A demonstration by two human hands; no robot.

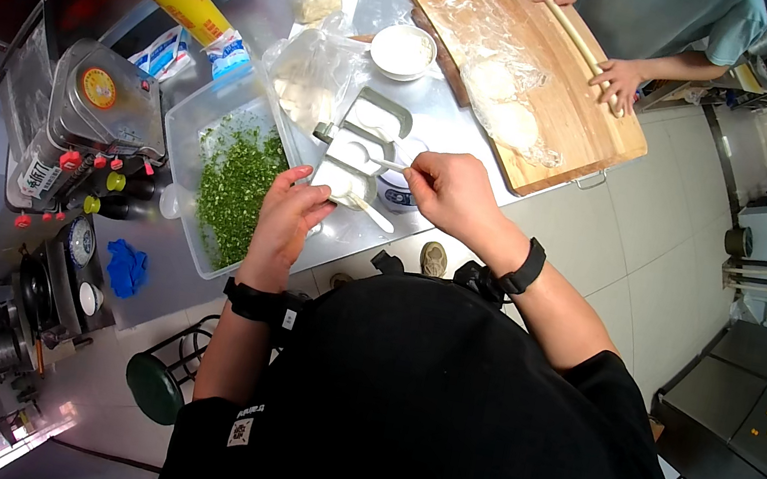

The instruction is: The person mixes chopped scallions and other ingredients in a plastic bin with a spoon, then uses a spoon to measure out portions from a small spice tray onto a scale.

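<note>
My right hand [449,188] grips the handle of a small white spoon [367,155], whose bowl is in the middle compartment of a seasoning box [406,124]. White powder lies in its compartments. My left hand [288,220] touches the box's near left end with its fingertips; whether it grips the box is hard to tell. A second white spoon [374,215] rests in the near compartment, its handle sticking out. To the left, a translucent plastic tub [201,258] holds chopped green herbs [235,192]. Partly hidden behind the box stands a blue-and-white container [399,199].
A co-worker's hands [618,85] lie on a long rolling pin [577,37] over a wooden board [599,135] with plastic-covered dough [513,124]. Behind the box are a white bowl [403,51] and a bag of dough pieces [306,86]. A metal machine [106,98] stands left.
</note>
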